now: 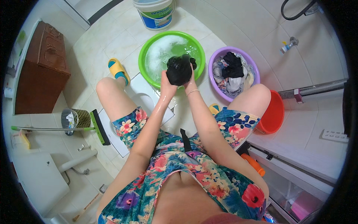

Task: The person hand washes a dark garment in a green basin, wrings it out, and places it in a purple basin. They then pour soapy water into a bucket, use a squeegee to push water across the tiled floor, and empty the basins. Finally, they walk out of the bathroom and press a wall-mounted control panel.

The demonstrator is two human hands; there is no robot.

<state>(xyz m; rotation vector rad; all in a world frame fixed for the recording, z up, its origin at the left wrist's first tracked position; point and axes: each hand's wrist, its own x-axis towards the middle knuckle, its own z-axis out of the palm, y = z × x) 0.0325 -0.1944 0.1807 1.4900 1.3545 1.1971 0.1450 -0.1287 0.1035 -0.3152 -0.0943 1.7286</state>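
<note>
Black cloth (179, 71): 1 | left hand (168, 84), right hand (190, 78): fingers (164, 75) curled round it | green basin (141, 60): 1

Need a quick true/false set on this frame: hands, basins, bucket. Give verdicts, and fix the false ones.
1. The left hand and right hand both grip a bunched black cloth. True.
2. The green basin has no suds in it. False: white suds cover part of its water.
3. The purple basin holds a pile of laundry. True.
4. The purple basin stands to the left of the green basin. False: it stands to the right.
5. A bucket stands beyond the green basin. True.
6. A bracelet circles the left wrist. False: it is on the right wrist.
</note>
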